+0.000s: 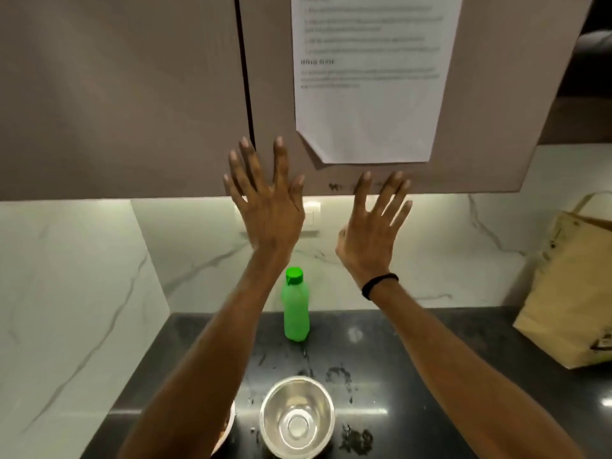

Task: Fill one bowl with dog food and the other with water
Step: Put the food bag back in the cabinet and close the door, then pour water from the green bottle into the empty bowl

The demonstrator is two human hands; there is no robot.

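Both hands are raised in front of the wall cabinet (pixel 132 94), above and beyond the work area. The left hand (pixel 268 207) and the right hand (pixel 371 233) show their backs to the camera, fingers (pixel 280 160) straight and spread, holding nothing. Whether the fingertips touch the cabinet door cannot be told. A dark wristband (pixel 379 284) sits on the right wrist. The posture looks like a display of empty hands rather than a reach for any item.

A printed sheet of paper (pixel 367 111) is fixed to the cabinet door at eye level, presumably for reading while standing here; its text is too blurred to read.

On the dark desk (pixel 414 342):
- Steel bowl (pixel 297 415) – near edge, centre, upright. Its inside is bright and reflective; empty or holding clear water, I cannot tell which.
- Second bowl (pixel 228 429) – just left of the first, mostly hidden under the left forearm. A brownish patch shows inside, too little to identify.
- Green bottle (pixel 295 309) – upright and capped, far side against the marble wall, directly behind the steel bowl, within easy reach for pouring.
- Brown paper bag (pixel 569 293) – far right, leaning on the wall, well apart from the bowls. Probably the food supply, though nothing confirms it.

Dark wet-looking splashes (pixel 356 438) lie round the steel bowl.

Judgement: neither hand is engaged with a task item, and progress cannot be confirmed.
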